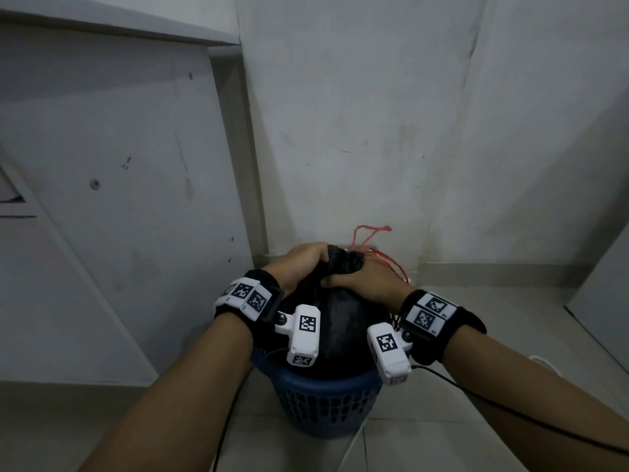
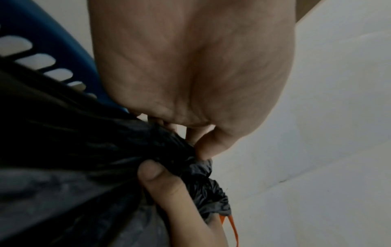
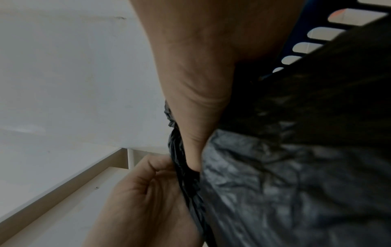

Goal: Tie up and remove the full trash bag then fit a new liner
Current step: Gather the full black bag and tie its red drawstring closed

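Wall (image 1: 374,114) close behind bin (image 1: 326,386); cabinet (image 1: 102,165) left; floor (image 1: 510,318) right free.

We cannot see the bag's (image 1: 335,321) contents, its lower half sits hidden inside the basket (image 1: 323,386), and both hands' fingertips vanish into its gathered neck.

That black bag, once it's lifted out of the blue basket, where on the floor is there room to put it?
Bare tile lies right of the basket, toward the wall, crossed only by a thin cable. Left is tight: a white panel stands close. Behind, the bag nearly meets the wall.
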